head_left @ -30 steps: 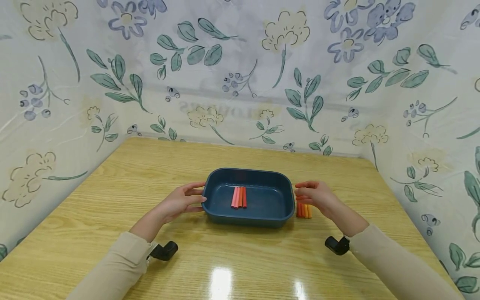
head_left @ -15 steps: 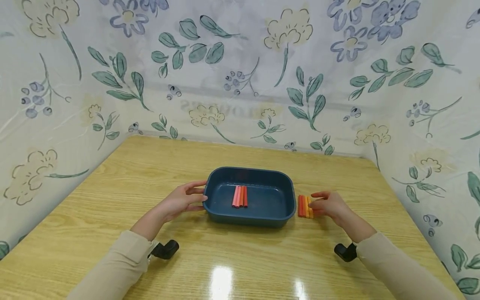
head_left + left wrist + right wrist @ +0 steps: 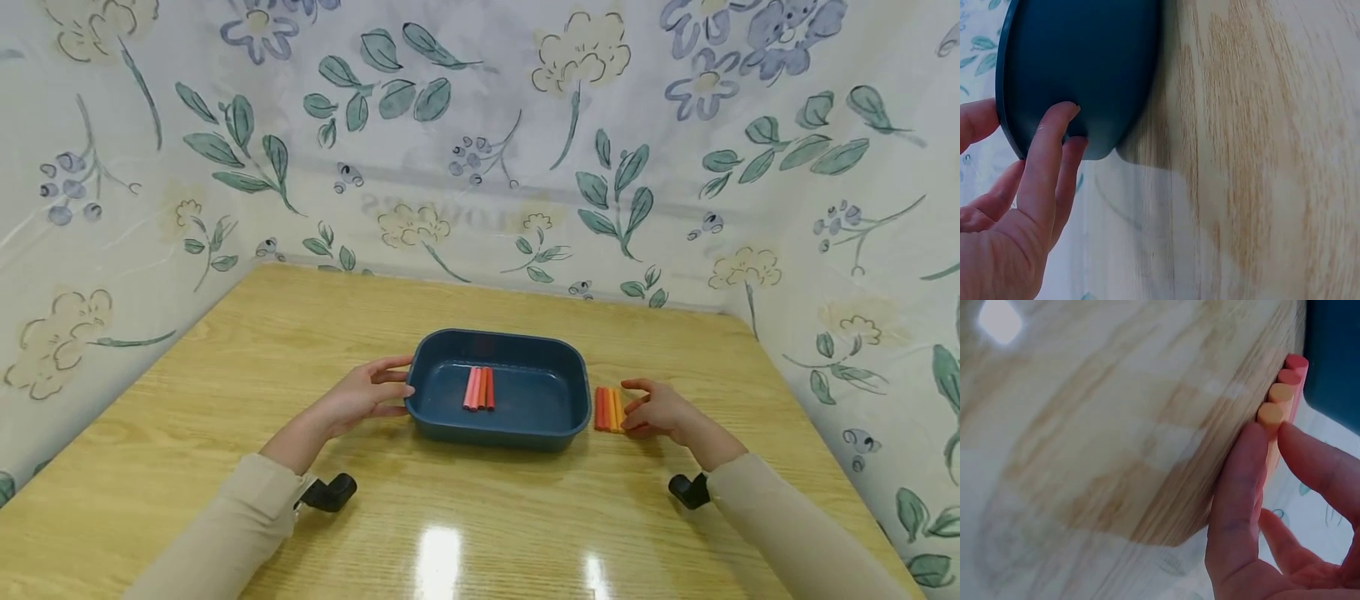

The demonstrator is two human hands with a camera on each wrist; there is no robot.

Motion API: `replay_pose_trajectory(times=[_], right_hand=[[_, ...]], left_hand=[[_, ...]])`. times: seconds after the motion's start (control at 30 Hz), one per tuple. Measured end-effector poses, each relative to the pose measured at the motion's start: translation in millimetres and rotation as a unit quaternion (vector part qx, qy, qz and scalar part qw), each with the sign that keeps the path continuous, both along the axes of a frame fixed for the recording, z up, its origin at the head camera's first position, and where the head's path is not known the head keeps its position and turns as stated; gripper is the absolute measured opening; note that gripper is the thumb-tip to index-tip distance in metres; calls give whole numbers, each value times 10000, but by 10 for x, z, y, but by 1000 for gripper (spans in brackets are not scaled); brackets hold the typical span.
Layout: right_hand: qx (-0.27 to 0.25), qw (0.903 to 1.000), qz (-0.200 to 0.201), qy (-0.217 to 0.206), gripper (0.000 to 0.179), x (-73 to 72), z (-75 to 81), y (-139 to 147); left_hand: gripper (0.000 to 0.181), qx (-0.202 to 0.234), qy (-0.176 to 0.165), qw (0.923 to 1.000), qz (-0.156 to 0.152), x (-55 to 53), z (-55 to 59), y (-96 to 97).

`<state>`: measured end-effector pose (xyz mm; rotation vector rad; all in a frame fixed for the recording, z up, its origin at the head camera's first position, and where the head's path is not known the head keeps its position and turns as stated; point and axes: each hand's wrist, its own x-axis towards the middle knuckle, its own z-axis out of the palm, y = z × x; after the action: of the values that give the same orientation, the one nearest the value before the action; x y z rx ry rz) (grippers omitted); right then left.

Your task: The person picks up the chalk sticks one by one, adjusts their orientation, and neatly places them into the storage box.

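Observation:
In the head view, a dark blue rectangular dish (image 3: 532,404) holds several short pink and red chalk-like sticks (image 3: 479,389). My left hand (image 3: 356,396) touches its left end with spread, mostly straight fingers. The left wrist view shows two fingertips (image 3: 1069,115) against the outer wall; I cannot see past the rim. Just right of the dish, several red, orange and yellow sticks (image 3: 609,410) lie side by side on the table. At their right edge is my right hand (image 3: 663,412). Its fingertips touch the outermost yellow-orange stick (image 3: 1270,417), which lies in the row.
The dish and loose sticks stand on a wood-grain table (image 3: 480,500) with light reflections near the front. A floral cloth (image 3: 480,167) walls in the back and both sides. A black wrist-worn piece (image 3: 330,492) projects below each wrist.
My right hand has moved right, from above the loose sticks to their right edge, and its fingertips have spread there. My left hand has stayed at the dish.

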<state>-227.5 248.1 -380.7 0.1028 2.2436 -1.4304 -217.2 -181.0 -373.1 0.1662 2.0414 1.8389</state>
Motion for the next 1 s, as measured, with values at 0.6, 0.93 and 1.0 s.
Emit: replay_pose_trajectory(times=[0.6, 0.93, 1.0], right_hand=[[137, 9998, -149, 39, 62, -31, -22, -38], [-195, 9957, -902, 81, 51, -104, 130, -72], [-311, 9955, -890, 130, 49, -124, 184, -91]], left_hand=[[65, 53, -36, 10000, -7, 3, -7, -4], [65, 81, -22, 10000, -22, 4, -2, -3], [65, 78, -30, 10000, -18, 2, -5, -4]])
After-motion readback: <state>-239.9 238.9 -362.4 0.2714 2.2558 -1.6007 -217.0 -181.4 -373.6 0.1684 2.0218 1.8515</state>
